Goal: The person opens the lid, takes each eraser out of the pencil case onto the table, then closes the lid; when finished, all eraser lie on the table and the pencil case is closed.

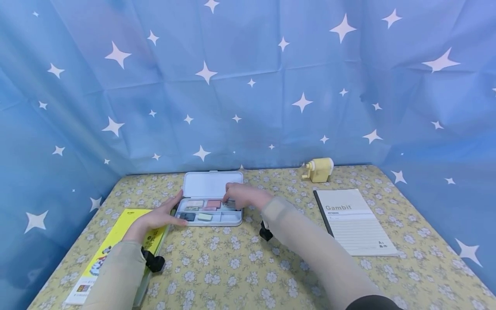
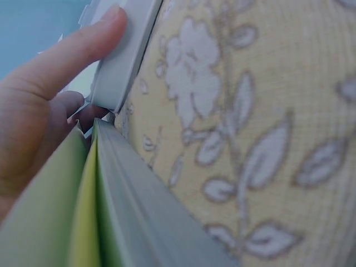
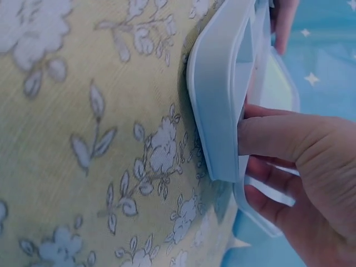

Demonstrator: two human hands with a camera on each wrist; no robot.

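A white hinged case (image 1: 228,221) lies on the table with its lid (image 1: 212,183) raised. In its compartments sit several small blocks that look like erasers: a pink one (image 1: 213,204), a pale green one (image 1: 204,217) and a dark one (image 1: 187,216) among them. My left hand (image 1: 160,215) holds the case's left end, thumb along the front side and fingers farther back. My right hand (image 1: 244,196) reaches into the right compartment, fingers bent downward beside a small greyish block (image 1: 230,204). In the right wrist view the case wall (image 3: 214,105) hides those fingertips.
A yellow book (image 1: 116,241) lies under my left forearm. At the right are a white notebook (image 1: 358,221) with a black spine and, behind it, a yellow pencil sharpener (image 1: 320,170) with a crank. A blue star-patterned curtain (image 1: 248,99) hangs behind the flowered tablecloth (image 1: 217,275).
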